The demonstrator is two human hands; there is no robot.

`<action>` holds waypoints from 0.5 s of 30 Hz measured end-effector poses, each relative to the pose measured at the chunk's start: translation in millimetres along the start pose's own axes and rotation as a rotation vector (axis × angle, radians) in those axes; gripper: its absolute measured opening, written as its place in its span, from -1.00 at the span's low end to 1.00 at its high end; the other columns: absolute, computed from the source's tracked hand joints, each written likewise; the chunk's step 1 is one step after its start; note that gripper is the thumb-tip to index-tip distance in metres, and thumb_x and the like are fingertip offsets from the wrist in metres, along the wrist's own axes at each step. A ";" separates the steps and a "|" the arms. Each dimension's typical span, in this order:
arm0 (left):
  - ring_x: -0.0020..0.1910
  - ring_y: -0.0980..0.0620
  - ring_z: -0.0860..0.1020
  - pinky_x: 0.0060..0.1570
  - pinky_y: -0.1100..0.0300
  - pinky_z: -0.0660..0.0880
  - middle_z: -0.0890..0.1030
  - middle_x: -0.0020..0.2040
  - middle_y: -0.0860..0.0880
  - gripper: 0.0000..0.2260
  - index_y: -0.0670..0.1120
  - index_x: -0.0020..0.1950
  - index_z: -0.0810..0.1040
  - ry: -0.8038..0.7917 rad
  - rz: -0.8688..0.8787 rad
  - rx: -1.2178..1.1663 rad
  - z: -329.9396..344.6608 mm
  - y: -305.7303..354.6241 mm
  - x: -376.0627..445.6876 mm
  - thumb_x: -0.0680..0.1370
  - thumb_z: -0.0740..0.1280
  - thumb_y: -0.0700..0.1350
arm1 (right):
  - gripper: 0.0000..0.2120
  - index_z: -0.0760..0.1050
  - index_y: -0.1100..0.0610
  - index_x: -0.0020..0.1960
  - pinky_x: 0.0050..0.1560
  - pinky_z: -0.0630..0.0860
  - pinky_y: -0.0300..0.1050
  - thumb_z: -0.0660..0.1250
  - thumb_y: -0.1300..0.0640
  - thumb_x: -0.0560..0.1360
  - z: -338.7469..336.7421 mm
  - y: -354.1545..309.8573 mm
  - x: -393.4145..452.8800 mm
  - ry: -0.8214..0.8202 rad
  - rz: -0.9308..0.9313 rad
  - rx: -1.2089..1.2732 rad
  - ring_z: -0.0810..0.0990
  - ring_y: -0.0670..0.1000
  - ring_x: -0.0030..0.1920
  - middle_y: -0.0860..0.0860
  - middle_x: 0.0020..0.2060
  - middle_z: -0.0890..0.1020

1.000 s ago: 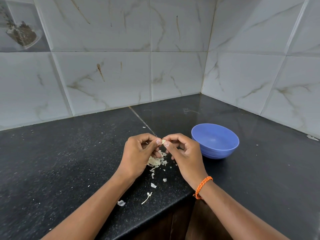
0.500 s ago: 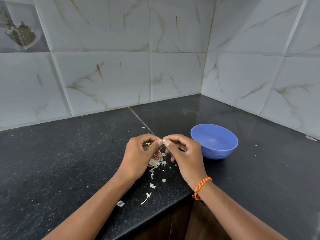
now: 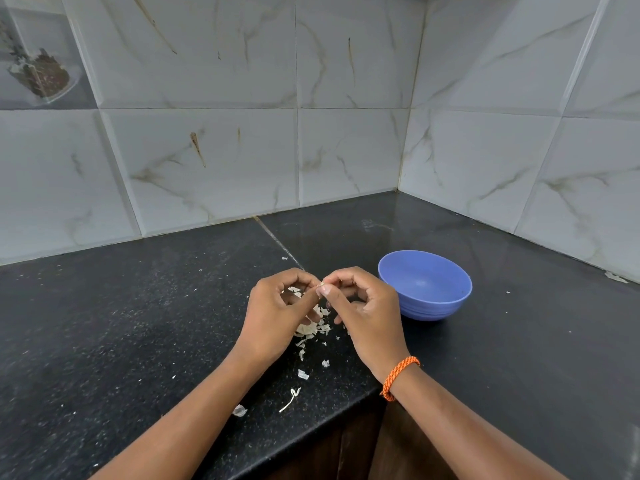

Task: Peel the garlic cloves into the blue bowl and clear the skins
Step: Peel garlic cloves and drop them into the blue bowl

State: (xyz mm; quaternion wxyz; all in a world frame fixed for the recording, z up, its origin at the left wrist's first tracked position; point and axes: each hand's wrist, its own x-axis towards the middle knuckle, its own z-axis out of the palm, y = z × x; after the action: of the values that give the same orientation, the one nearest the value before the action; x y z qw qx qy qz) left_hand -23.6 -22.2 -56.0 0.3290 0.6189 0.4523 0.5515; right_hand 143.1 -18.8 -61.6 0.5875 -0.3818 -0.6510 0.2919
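Your left hand [image 3: 277, 306] and right hand [image 3: 363, 306] both pinch one tiny garlic clove [image 3: 322, 284] with fingertips squeezed together, so you can pull its skin off. You hold it over the skins [image 3: 311, 329] so bits drop there, with the blue bowl [image 3: 425, 285] close by for the clean clove.

Little change over the last second. Left hand [image 3: 277, 306] and right hand [image 3: 363, 306] drawn slightly closer at the fingertips; thumb of the right now lying over the pinch point. Garlic clove [image 3: 321, 284] less exposed than a second ago: then a pale tip visible between the fingertips, now only a sliver, mostly hidden. Skins [image 3: 310, 329] on the table [image 3: 138, 323] below the hands showing a little differently through the gap between the hands; whether any added, cannot tell.
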 end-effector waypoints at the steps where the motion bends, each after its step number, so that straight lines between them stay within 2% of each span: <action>1: -0.27 -0.13 0.74 -0.19 -0.06 0.69 0.75 -0.11 -0.06 -0.95 -0.08 -0.02 0.74 0.006 0.004 -0.001 0.2 1.1 -0.1 0.64 0.51 -0.13 | -0.96 0.69 0.04 0.01 -0.13 0.72 0.13 0.52 0.17 0.59 -0.7 -1.3 0.9 -0.004 -0.004 -0.001 0.75 0.07 -0.05 -0.09 -0.11 0.74; 4: -0.29 -0.16 0.75 -0.24 0.00 0.66 0.76 -0.10 -0.08 -0.95 -0.09 -0.01 0.74 0.032 -0.016 -0.025 -0.5 3.3 -0.9 0.63 0.52 -0.14 | -0.92 0.68 0.07 -0.01 -0.18 0.72 0.08 0.50 0.24 0.58 -3.7 -5.4 3.9 -0.001 -0.010 -0.013 0.75 0.05 -0.07 -0.09 -0.12 0.73; 8: -0.30 -0.12 0.75 -0.27 0.04 0.62 0.76 -0.15 -0.04 -0.96 -0.06 -0.05 0.75 0.088 -0.028 0.030 -4.8 1.8 0.3 0.60 0.55 -0.14 | -0.87 0.66 0.04 -0.03 -0.24 0.56 -0.27 0.49 0.26 0.56 -10.4 -12.6 13.0 0.034 -0.075 -0.159 0.69 -0.01 -0.15 -0.12 -0.14 0.70; 9: -0.31 -0.07 0.75 -0.26 0.06 0.61 0.76 -0.16 0.00 -0.95 -0.03 -0.07 0.76 0.102 -0.017 0.079 -6.6 0.5 1.3 0.59 0.57 -0.11 | -0.87 0.65 0.03 -0.04 -0.24 0.53 -0.30 0.49 0.26 0.56 -14.9 -15.8 17.6 0.032 -0.091 -0.208 0.68 -0.01 -0.18 -0.12 -0.15 0.70; 11: -0.31 0.02 0.73 -0.23 0.06 0.62 0.77 -0.20 0.08 -0.93 0.05 -0.12 0.78 0.130 0.007 0.193 -10.0 -1.9 3.4 0.56 0.59 -0.06 | -0.86 0.63 0.02 -0.07 -0.20 0.57 -0.26 0.51 0.25 0.53 -29.1 -21.5 29.9 0.019 -0.091 -0.290 0.65 -0.02 -0.22 -0.11 -0.20 0.69; 15: -0.29 0.09 0.70 -0.15 -0.09 0.67 0.75 -0.23 0.18 -0.90 0.13 -0.19 0.77 0.149 0.027 0.308 -16.3 -5.9 6.1 0.51 0.63 0.02 | -0.83 0.66 -0.04 -0.15 -0.11 0.61 -0.12 0.55 0.20 0.50 -67.8 -18.8 53.1 0.037 0.026 -0.427 0.63 -0.10 -0.24 -0.15 -0.27 0.69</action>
State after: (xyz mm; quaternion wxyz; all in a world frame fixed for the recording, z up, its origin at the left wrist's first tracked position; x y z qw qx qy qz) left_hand -40.9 -15.8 -56.1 0.1883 0.6253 0.5465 0.5243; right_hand 206.1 11.0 -7.8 0.5013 -0.5111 -0.6823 0.1480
